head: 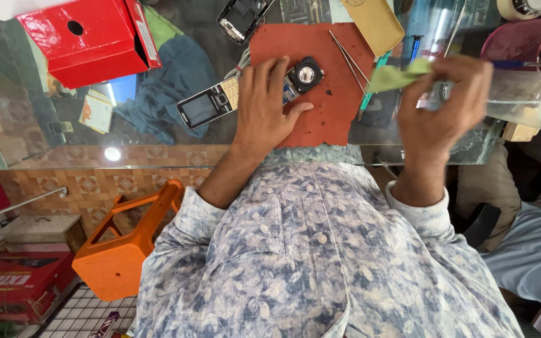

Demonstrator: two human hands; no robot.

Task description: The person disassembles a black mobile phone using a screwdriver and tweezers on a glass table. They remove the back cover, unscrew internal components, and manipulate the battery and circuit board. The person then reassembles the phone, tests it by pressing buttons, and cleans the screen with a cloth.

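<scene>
Fingers (436, 75) around green cloth (396, 76)

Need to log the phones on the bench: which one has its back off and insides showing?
The phone at the top edge, beyond the red mat, lies opened up. The candybar phone by the left hand is whole, screen up.

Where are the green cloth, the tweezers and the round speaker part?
green cloth (391, 76), head view, middle of the fabric.
tweezers (349, 57), head view, mid-length of the prongs.
round speaker part (307, 74), head view, its shiny centre.

A green cloth (394, 75) hangs pinched and crumpled above the bench, while a small round black speaker part (305, 75) lies on the red mat.
</scene>
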